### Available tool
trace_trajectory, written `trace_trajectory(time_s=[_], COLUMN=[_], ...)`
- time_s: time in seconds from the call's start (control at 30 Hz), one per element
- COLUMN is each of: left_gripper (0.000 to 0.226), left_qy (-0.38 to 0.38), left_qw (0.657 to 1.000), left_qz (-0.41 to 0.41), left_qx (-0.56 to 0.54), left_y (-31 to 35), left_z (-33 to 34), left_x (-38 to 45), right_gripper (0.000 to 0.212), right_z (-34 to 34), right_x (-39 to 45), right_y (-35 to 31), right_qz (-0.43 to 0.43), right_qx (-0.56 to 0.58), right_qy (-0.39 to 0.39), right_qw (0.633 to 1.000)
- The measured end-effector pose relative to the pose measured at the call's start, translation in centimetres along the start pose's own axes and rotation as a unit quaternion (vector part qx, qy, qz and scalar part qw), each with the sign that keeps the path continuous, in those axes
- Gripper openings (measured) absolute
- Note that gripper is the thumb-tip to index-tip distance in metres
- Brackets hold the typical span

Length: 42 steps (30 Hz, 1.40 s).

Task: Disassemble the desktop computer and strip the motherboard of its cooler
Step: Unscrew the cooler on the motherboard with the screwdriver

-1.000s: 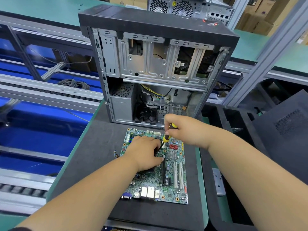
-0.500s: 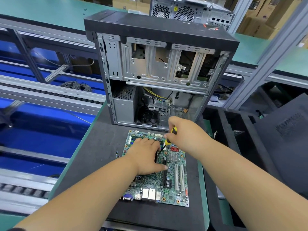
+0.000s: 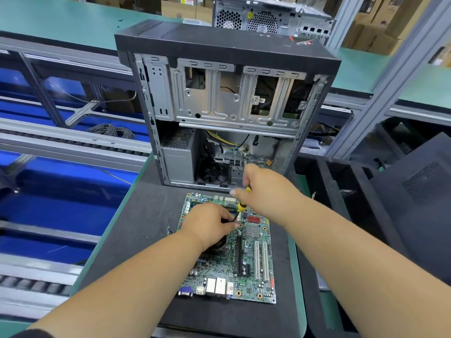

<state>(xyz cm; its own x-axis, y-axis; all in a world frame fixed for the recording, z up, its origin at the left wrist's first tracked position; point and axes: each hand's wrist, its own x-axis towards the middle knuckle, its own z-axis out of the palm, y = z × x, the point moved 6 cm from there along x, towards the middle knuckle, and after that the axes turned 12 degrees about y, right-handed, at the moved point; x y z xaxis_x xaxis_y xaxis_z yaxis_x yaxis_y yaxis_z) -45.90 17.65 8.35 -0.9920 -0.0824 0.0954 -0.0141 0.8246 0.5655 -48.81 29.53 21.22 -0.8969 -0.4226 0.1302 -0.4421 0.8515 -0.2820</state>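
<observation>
Head view, looking down at a workbench. A green motherboard lies flat on a dark mat in the lower centre of the frame. Its 2 white slots run toward the viewer and its port sockets line the near edge.

The left hand comes in from the lower left and rests on the cooler, which sits on the upper left part of the board and is mostly hidden beneath the palm. The fingers are curled over it, gripping its top.

The right hand reaches in from the lower right, its fingers wrapped around the handle of a yellow and black screwdriver. The shaft slants down and to the left, and its tip meets the board beside the left hand's fingertips.

Just behind the board, in the centre of the frame, stands an open computer case, upright, showing bare metal bays, a fan and loose yellow wires. A second case sits at the top. Blue conveyor rails fill the left side.
</observation>
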Motion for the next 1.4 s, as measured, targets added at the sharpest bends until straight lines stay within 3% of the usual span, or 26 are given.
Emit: trace_trajectory(time_s=[0.1, 0.2, 0.27, 0.37, 0.53, 0.67, 0.73, 0.8, 0.97, 1.1, 1.17, 1.23, 1.33, 1.4], left_gripper=[0.024, 0.019, 0.028, 0.041, 0.030, 0.026, 0.027, 0.026, 0.027, 0.026, 0.027, 0.026, 0.025, 0.028], left_qy=[0.012, 0.021, 0.007, -0.017, -0.014, -0.016, -0.020, -0.022, -0.019, -0.028, -0.030, -0.035, -0.043, -0.050], left_qw=[1.000, 0.999, 0.996, 0.990, 0.988, 0.986, 0.986, 0.985, 0.983, 0.983, 0.983, 0.982, 0.981, 0.980], left_qz=[0.015, 0.042, 0.084, 0.125, 0.134, 0.140, 0.140, 0.140, 0.144, 0.144, 0.145, 0.146, 0.139, 0.139], left_qx=[0.009, 0.017, 0.031, 0.066, 0.077, 0.087, 0.091, 0.094, 0.111, 0.109, 0.110, 0.118, 0.127, 0.134], left_y=[0.2, 0.4, 0.8, 1.1, 0.8, 0.8, 0.8, 0.8, 0.8, 0.8, 0.9, 1.0, 1.1, 1.2], left_z=[0.1, -0.1, 0.0, 0.2, 0.4, 0.5, 0.6, 0.6, 0.8, 0.7, 0.6, 0.6, 0.5, 0.5], left_x=[-0.2, -0.3, -0.4, -0.4, -0.2, -0.2, -0.1, -0.1, -0.1, -0.1, -0.1, -0.1, -0.1, -0.2], right_gripper=[0.040, 0.039, 0.030, 0.015, 0.020, 0.012, 0.030, 0.035, 0.016, 0.020, 0.020, 0.011, 0.028, 0.027], right_z=[0.0, 0.5, 1.1, 1.5, 0.9, 0.5, 0.2, 0.3, 1.0, 0.7, 0.4, 0.3, 0.2, 0.4], right_x=[-0.5, -1.0, -1.1, -0.9, -0.8, -0.9, -0.8, -0.5, -1.0, -0.6, -0.3, -0.1, 0.1, 0.1], right_y=[0.5, -0.1, -0.5, -0.9, -0.7, -1.0, -1.1, -0.9, -0.7, -0.5, 0.0, 0.4, 0.3, 0.0], right_qz=[0.066, 0.063, 0.041, -0.016, -0.055, -0.071, -0.058, -0.031, -0.018, -0.057, -0.055, -0.028, -0.005, 0.023], right_qx=[-0.050, -0.148, -0.130, -0.004, 0.123, 0.054, -0.037, -0.074, 0.040, 0.063, 0.059, 0.042, -0.067, -0.038], right_qy=[0.074, 0.106, 0.118, 0.084, -0.059, -0.042, -0.004, 0.014, -0.023, -0.117, -0.128, -0.095, 0.003, 0.029], right_qw=[0.994, 0.981, 0.984, 0.996, 0.989, 0.995, 0.998, 0.997, 0.999, 0.989, 0.989, 0.994, 0.998, 0.999])
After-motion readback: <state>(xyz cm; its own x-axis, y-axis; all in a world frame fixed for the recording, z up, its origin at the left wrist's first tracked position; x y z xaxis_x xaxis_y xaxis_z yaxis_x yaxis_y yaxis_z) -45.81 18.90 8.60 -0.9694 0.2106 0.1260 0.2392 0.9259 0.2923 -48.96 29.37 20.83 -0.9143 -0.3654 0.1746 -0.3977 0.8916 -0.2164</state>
